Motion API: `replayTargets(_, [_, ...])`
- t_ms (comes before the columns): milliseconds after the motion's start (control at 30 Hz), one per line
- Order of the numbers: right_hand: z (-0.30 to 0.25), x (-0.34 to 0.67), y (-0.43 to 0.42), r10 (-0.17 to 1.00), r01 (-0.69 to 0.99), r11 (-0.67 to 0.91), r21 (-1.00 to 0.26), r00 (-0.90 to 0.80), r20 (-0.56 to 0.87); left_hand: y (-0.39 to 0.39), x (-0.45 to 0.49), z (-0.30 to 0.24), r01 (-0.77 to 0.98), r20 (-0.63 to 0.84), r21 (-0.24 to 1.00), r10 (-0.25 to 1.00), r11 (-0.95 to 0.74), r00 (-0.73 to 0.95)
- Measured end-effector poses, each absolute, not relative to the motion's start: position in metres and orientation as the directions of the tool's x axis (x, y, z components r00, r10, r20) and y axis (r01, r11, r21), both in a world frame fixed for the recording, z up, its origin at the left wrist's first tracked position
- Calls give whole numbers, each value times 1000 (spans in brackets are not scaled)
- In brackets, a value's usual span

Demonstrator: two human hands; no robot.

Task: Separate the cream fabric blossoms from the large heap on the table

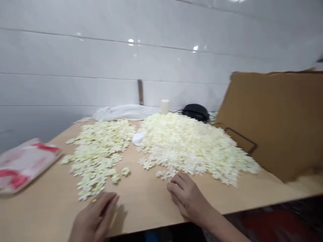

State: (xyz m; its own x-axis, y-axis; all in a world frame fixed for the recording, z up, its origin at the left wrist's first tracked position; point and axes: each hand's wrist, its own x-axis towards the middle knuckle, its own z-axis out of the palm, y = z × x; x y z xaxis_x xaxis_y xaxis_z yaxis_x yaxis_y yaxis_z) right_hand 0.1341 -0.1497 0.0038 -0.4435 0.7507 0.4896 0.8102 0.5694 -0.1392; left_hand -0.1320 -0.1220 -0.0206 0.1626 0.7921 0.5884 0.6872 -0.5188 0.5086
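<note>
Two spreads of pale yellow-green artificial flower pieces lie on the wooden table (148,208): a smaller left spread (101,148) and a larger right heap (191,144). My left hand (94,216) is just in front of the left spread, thumb and fingers pressed together; a small yellow spot, perhaps a ring, shows on one finger. At the front edge of the right heap, my right hand (186,196) has its fingers curled in. Whatever either hand may hold is hidden. Between the hands and the spreads lies a loose flower piece (125,171).
A cardboard box (275,121) stands at the right. Behind the heap are a white cylinder (165,106), a black rounded object (195,112) and a white plastic bag (126,111). A red-and-white package (27,164) lies at the left. The tiled wall closes off the back.
</note>
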Motion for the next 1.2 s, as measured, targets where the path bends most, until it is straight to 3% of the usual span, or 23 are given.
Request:
replayTargets(100, [4,108,-113,616,696,718,29,-654,440,-122,-134,-9,763,509,432,828,-481,234])
replayTargets(233, [-5,83,-69,505,585,797,150,-781,367,-113,-133,4,847,465,350,859,-399,213])
replayTargets(533, [-16,101,-16,556,699,700,147,-662,502,-96,-142,3,903,493,251,849,-350,192])
replayTargets(633, [-9,87,-22,570,704,708,60,-619,541,-91,-143,2,916,480,277,867,-292,131])
replayTargets(767, [2,49,-34,711,737,655,-169,-525,467,-85,-137,6,898,500,313,858,-308,121])
replayTargets(867, [0,26,-39,816,815,553,-175,-487,312,-76,-126,13,866,569,330,811,-376,136])
replayTargets(967, [-6,21,-37,838,848,519,-109,-479,261,-62,-111,23,807,629,372,763,-460,145])
replayTargets(1067, [-2,36,-32,873,870,459,-183,-402,278,-47,-90,32,720,620,485,776,-497,117])
replayTargets(1200, [20,74,-23,895,772,380,-510,-168,413,-26,-55,37,496,435,765,898,-411,74])
